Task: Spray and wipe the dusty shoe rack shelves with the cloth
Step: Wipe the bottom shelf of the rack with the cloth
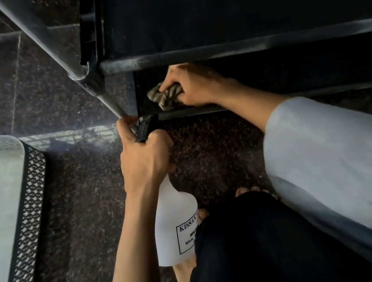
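Head view: right hand (191, 85) grips the bunched cloth (164, 95) on the lowest shoe rack shelf (291, 69); soft and limp, it is best held wadded. Left hand (143, 157) holds the spray bottle (174, 226) by its neck; light plastic, probably.

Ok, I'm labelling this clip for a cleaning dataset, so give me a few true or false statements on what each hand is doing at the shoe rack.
1. The right hand grips a crumpled cloth on the lower shelf. True.
2. The left hand is empty. False: it holds a white spray bottle by its black trigger head.
3. The cloth lies on the floor. False: it is on the lower shelf.
4. The person's feet are bare. True.
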